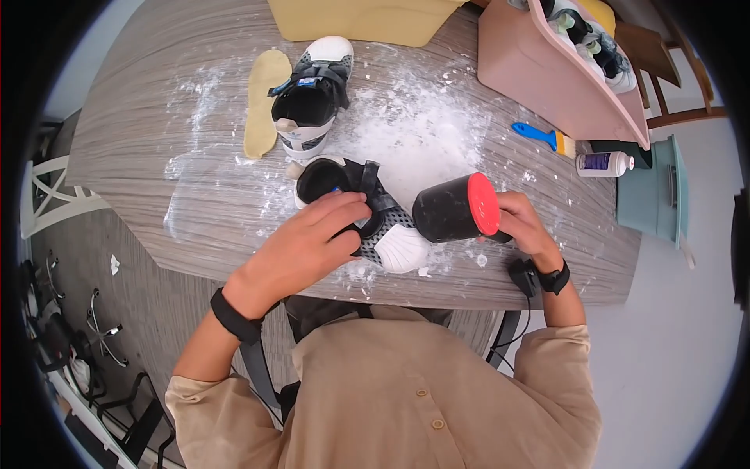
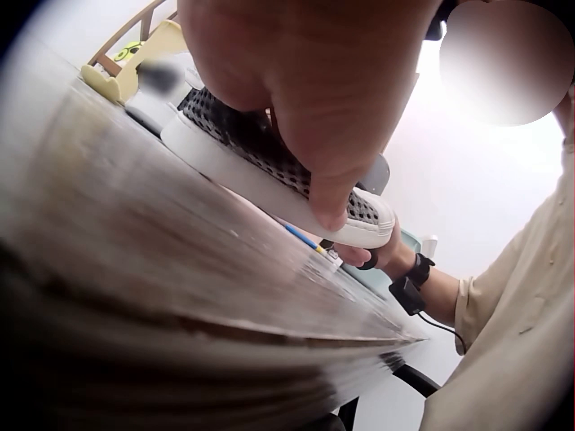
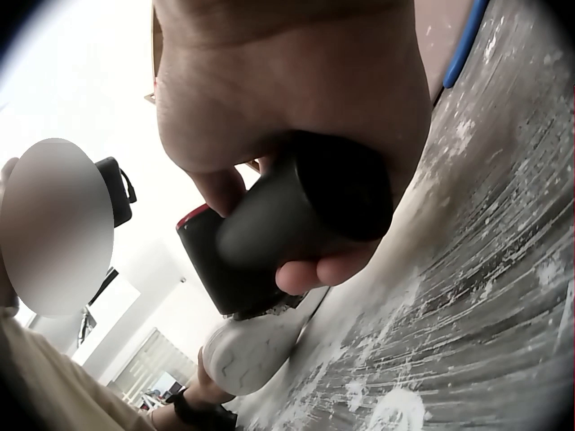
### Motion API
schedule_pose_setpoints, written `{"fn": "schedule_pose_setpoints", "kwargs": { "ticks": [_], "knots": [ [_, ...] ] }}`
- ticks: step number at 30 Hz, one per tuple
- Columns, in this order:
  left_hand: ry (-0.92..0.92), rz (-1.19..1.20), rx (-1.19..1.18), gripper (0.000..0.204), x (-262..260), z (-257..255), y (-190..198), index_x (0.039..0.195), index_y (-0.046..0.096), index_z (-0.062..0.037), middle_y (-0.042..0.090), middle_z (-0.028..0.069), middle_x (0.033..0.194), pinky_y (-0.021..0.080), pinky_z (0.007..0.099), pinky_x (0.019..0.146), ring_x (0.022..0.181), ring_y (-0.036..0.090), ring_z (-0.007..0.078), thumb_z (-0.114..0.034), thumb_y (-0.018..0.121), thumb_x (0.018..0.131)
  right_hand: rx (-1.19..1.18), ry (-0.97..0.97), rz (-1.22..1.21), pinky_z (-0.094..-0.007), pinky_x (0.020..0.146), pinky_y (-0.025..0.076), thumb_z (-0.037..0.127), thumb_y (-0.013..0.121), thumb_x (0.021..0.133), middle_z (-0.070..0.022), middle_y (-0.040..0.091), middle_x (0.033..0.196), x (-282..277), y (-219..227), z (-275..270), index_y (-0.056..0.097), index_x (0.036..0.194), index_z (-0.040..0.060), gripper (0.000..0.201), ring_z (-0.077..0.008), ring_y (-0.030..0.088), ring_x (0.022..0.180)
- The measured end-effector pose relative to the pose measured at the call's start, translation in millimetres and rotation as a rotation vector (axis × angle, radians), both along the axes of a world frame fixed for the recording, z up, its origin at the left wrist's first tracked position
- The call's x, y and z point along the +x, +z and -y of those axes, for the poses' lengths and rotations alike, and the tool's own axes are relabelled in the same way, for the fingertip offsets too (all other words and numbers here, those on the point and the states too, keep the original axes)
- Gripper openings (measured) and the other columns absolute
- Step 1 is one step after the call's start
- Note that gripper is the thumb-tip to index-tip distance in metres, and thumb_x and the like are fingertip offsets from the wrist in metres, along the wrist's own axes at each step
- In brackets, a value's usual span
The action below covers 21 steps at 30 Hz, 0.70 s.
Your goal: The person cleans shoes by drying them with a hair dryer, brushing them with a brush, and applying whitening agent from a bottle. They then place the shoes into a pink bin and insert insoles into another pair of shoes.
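Note:
A black-and-white strap sneaker (image 1: 402,248) lies near the table's front edge, its white toe turned toward the right. My left hand (image 1: 306,244) grips its middle; the thumb presses the perforated side just above the white sole (image 2: 243,175) in the left wrist view. In my right hand (image 1: 525,223) is a black, mallet-shaped cylindrical tool (image 1: 444,211) with a red end, held by its thick side handle (image 3: 287,206). The tool's dark lower end is right at the sneaker's toe (image 3: 247,355). Behind stands the other sneaker (image 1: 328,55), beside a yellowish insole (image 1: 267,102).
White powder (image 1: 422,141) is scattered over the wood-grain table (image 1: 133,141). A blue-handled brush (image 1: 543,138) and white bottle (image 1: 603,164) lie at the right. Beyond them stand a pink bin (image 1: 539,86) holding shoes and a teal box (image 1: 660,191); a yellow bin (image 1: 367,19) is at the back.

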State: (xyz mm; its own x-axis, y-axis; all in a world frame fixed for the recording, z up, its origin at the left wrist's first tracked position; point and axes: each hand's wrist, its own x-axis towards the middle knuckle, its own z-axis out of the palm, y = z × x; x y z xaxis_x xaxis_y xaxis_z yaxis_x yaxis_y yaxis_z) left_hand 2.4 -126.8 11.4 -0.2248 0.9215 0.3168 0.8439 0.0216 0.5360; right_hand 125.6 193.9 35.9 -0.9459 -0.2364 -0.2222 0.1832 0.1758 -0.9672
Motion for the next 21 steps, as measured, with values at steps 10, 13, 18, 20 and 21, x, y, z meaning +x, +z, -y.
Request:
{"fn": "schedule_pose_setpoints", "kwargs": {
  "ticks": [10,13,18,20,21],
  "knots": [
    [-0.028,0.025,0.013,0.021,-2.9,2.6,-0.1,0.079,0.05,-0.0024,0.053,0.0156,0.121,0.043,0.0433,0.102,0.118,0.05,0.033,-0.008,0.068,0.07,-0.021,0.004,-0.001,-0.0267,0.062,0.045,0.017,0.051,0.096,-0.0065,0.063,0.077,-1.7,-1.3,1.6,0.063,0.102,-0.0053,0.027,-0.0117,0.055,0.065],
    [-0.029,0.023,0.005,0.021,-2.8,1.6,0.6,0.079,0.05,-0.0025,0.053,0.0156,0.12,0.043,0.0433,0.102,0.118,0.05,0.0329,-0.008,0.068,0.07,-0.02,0.011,-0.023,-0.0265,0.06,0.045,0.019,0.051,0.095,-0.0064,0.063,0.076,-4.7,2.8,4.6,0.063,0.102,-0.0051,0.027,-0.0115,0.055,0.065],
    [-0.048,0.025,0.034,0.029,-3.0,3.1,-1.5,0.078,0.047,-0.0029,0.05,0.0168,0.122,0.041,0.048,0.101,0.121,0.047,0.0381,-0.005,0.073,0.063,0.107,0.085,-0.082,-0.0262,0.06,0.046,0.019,0.053,0.094,-0.0071,0.063,0.077,-16.9,14.1,9.9,0.063,0.105,-0.0058,0.029,-0.0109,0.055,0.064],
    [-0.036,0.005,0.039,0.023,-2.8,2.3,0.9,0.079,0.05,-0.0025,0.053,0.0152,0.119,0.043,0.0452,0.102,0.12,0.049,0.0346,-0.007,0.069,0.068,0.13,0.086,-0.06,-0.0261,0.06,0.046,0.018,0.053,0.094,-0.0074,0.064,0.077,-17.1,15.5,7.6,0.063,0.106,-0.006,0.029,-0.0106,0.055,0.064],
    [-0.031,-0.005,0.043,0.02,-2.9,2.1,1.5,0.079,0.051,-0.0023,0.054,0.0145,0.117,0.043,0.0438,0.102,0.119,0.049,0.0329,-0.008,0.067,0.071,0.145,0.082,-0.045,-0.0261,0.06,0.046,0.017,0.052,0.094,-0.0074,0.064,0.077,-14.9,15.5,4.5,0.063,0.107,-0.0061,0.029,-0.0104,0.055,0.064]
  ]
}}
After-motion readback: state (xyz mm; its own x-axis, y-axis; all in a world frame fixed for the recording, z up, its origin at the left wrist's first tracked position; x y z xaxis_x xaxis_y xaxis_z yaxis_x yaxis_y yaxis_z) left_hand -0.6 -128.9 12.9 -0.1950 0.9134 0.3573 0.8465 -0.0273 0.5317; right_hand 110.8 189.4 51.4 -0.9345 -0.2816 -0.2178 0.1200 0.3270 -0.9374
